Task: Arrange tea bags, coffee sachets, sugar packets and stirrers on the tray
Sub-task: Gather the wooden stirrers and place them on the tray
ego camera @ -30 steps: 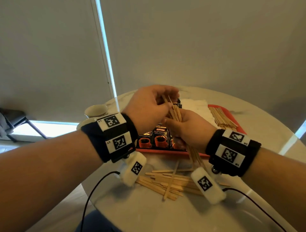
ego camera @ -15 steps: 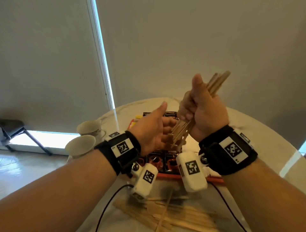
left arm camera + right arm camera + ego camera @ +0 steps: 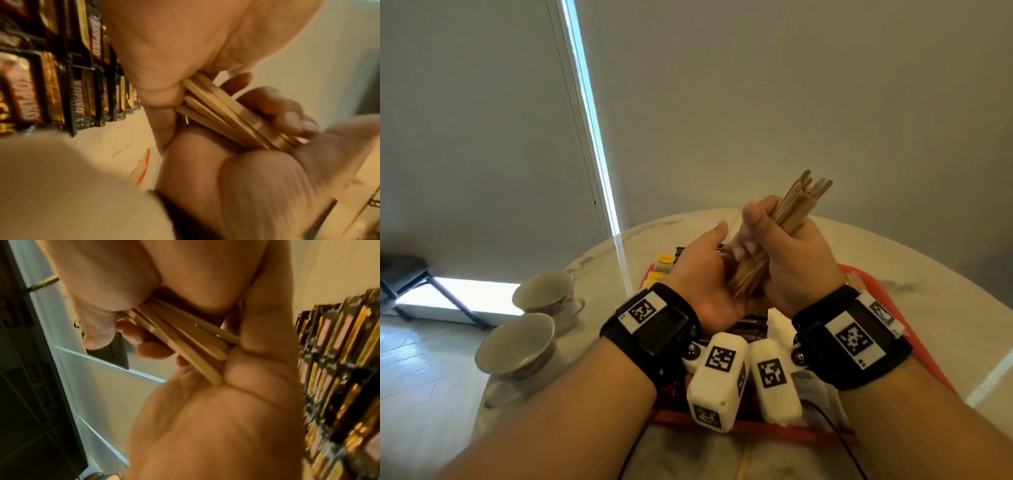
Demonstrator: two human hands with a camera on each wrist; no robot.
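My right hand (image 3: 787, 260) grips a bundle of wooden stirrers (image 3: 803, 198) in its fist and holds it tilted above the red tray (image 3: 767, 427). The bundle's upper ends stick out past the thumb. My left hand (image 3: 702, 277) is held flat, thumb up, with its palm against the bundle's lower ends. Both wrist views show the stirrers (image 3: 222, 113) (image 3: 185, 340) wedged between the two palms, with fingers curled under them. Black coffee sachets (image 3: 51, 91) (image 3: 339, 369) lie in rows on the tray below. Yellow tea bags (image 3: 665, 259) sit at the tray's far left.
Two teacups (image 3: 544, 294) (image 3: 517, 346) stand on the round marble table (image 3: 928, 274) left of the tray. More stirrers (image 3: 854, 281) lie at the tray's right side. A loose stirrer (image 3: 743, 466) lies on the table in front of the tray.
Both hands have lifted the bundle off the table and over the tray. The left hand has left the bundle's upper end and now has its palm against the lower ends.
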